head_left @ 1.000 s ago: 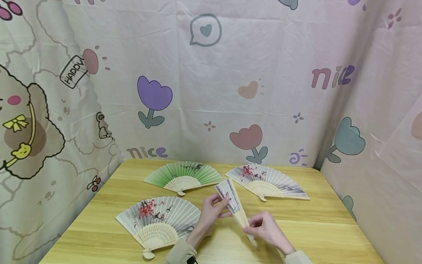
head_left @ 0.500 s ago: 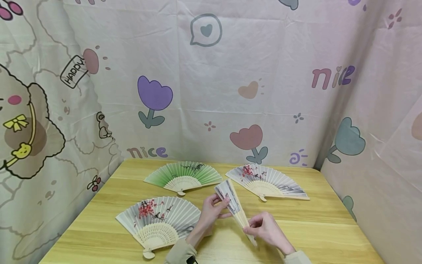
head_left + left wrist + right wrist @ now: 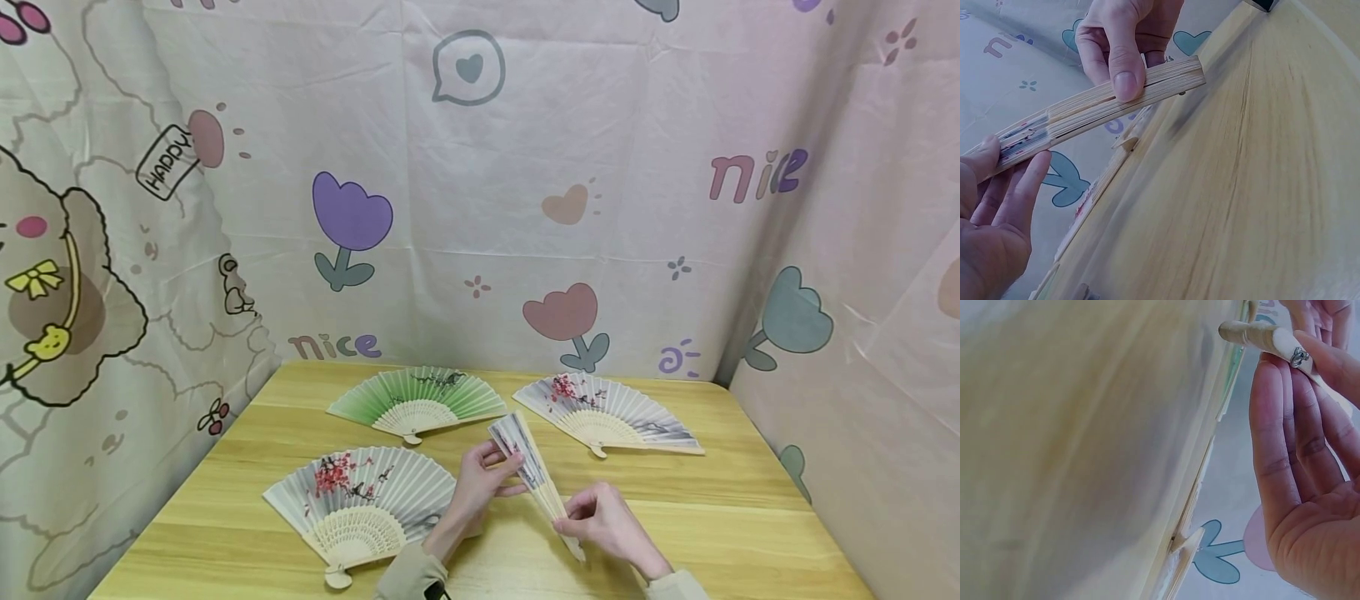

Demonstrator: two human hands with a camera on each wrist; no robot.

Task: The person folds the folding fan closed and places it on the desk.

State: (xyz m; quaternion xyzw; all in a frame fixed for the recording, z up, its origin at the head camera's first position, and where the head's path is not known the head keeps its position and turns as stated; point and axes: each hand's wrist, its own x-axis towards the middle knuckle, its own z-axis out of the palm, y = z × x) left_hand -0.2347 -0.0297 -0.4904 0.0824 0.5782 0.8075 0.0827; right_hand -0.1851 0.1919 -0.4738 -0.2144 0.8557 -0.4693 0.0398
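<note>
Between both hands, above the table, is a nearly folded hand fan [image 3: 537, 468] with pale ribs and a grey-white printed leaf. My left hand [image 3: 480, 483] pinches its leaf end between thumb and fingers. At the ribbed handle end, my right hand [image 3: 604, 518] grips with thumb and fingers. The left wrist view shows the stacked ribs [image 3: 1085, 106] edge on, slightly parted. In the right wrist view a metal rivet [image 3: 1299, 357] shows at the handle end. A spread fan with red blossoms [image 3: 360, 508] lies beside my left forearm, its right edge partly hidden by it.
A spread green fan [image 3: 420, 404] lies at the back left of the wooden table [image 3: 712, 533]. Another spread fan, grey-white with red blossoms [image 3: 607, 412], lies at the back right. Printed cloth [image 3: 480, 167] hangs behind and along both sides.
The held fan has tilted very slightly in the hands. Both hands keep almost the same place and grip, and the fans on the table have not moved.
</note>
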